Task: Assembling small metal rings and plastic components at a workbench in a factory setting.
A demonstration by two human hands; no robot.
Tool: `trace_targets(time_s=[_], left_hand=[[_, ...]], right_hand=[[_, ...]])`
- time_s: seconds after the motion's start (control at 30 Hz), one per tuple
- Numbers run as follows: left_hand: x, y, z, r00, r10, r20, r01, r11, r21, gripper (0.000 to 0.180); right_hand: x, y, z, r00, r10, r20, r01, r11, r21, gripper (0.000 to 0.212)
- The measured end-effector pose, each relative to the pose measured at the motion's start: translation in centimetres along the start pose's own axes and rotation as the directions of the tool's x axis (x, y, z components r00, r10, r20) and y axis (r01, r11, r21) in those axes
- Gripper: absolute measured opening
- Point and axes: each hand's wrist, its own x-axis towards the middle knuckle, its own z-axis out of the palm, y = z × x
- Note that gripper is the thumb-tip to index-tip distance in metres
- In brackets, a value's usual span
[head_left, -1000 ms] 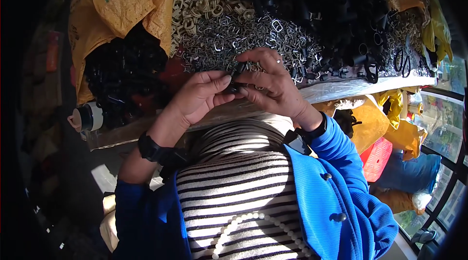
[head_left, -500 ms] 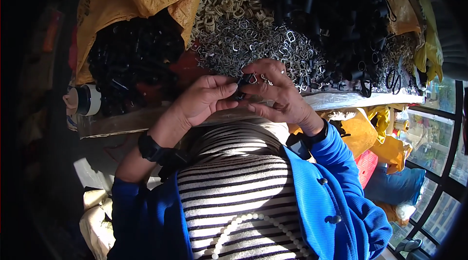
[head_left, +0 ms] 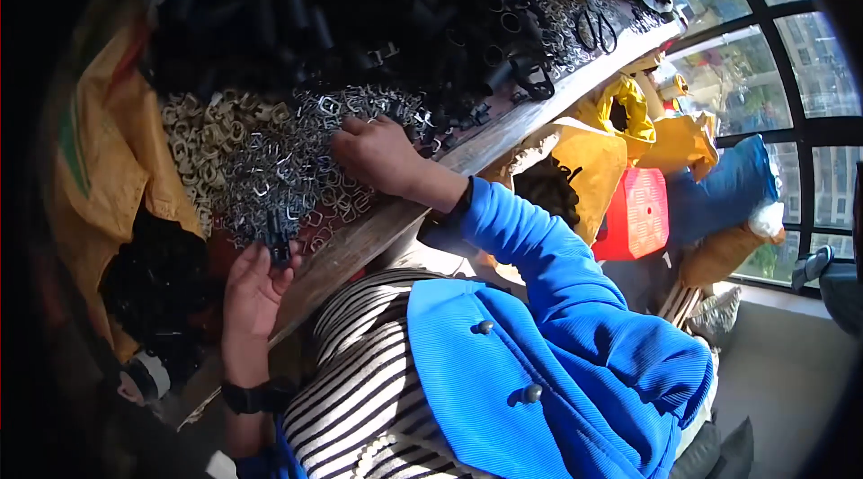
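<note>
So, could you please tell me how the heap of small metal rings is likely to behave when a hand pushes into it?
The metal rings lie loose and tangled, so they probably slide and snag together under the right hand. They look stiff, light singly.

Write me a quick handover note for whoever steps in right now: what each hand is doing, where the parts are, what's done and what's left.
Left hand: at the near edge of the wooden table, holding a small black piece in its fingertips.
Right hand: palm down, fingers in the pile of silver metal buckles; whether it grips one cannot be seen.
Parts: pale rings left of the buckles, black strap parts behind, scissors at the far end.
Done: no finished stack can be made out.
Left: a large pile of loose buckles.
</note>
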Motion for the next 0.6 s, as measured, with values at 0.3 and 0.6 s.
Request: trace_targets(time_s=[0.3, 0.6], left_hand=[[1.8, 0.1, 0.7, 0.998, 0.031, 0.047, -0.031, 1.000, 0.004, 0.028], [1.2, 0.3, 3.1, 0.981, 0.094, 0.171, -0.086, 0.995, -0.051, 0.029]], right_hand=[[0.3, 1.7, -1.0, 0.962, 0.234, -0.139, -0.105, 0.790, 0.604, 0.011], [0.0, -3.3, -2.8, 0.841, 0.034, 0.540, -0.539, -0.023, 0.842, 0.013]])
